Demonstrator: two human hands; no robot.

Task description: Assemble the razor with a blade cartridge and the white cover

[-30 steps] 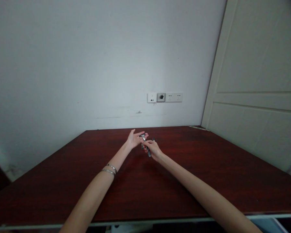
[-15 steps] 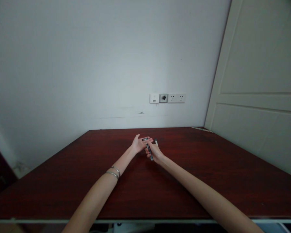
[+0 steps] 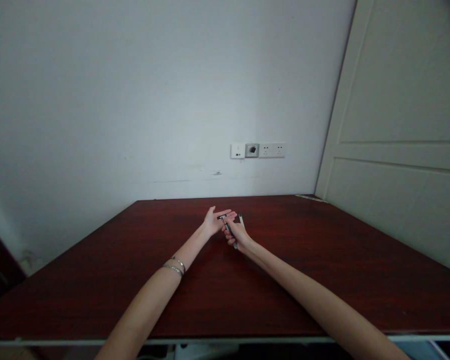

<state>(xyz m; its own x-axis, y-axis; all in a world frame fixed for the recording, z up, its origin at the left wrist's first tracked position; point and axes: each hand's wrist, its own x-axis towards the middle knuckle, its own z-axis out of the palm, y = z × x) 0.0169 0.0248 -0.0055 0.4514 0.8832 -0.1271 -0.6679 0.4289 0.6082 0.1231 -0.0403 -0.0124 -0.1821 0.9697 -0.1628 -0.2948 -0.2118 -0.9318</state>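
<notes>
My left hand (image 3: 212, 222) is palm up with its fingers stretched out, and a small dark object (image 3: 221, 217) lies across it. My right hand (image 3: 239, 234) is closed round a dark pen-like tool (image 3: 229, 230), whose upper end meets the small object over the left palm. Just beyond the right hand, a slim white item with a dark tip (image 3: 241, 219) shows; whether it lies on the table or is held, I cannot tell. Both hands are close together above the dark red table (image 3: 195, 310).
Behind the table rises a white wall with a row of sockets and switches (image 3: 258, 150). A pale panelled door (image 3: 401, 150) stands along the right side. A flat light strip (image 3: 311, 198) lies at the table's back right corner.
The small dark object on my left palm has turned slightly and shifted a little left. The fingers of my right hand have moved slightly left with the tool.
</notes>
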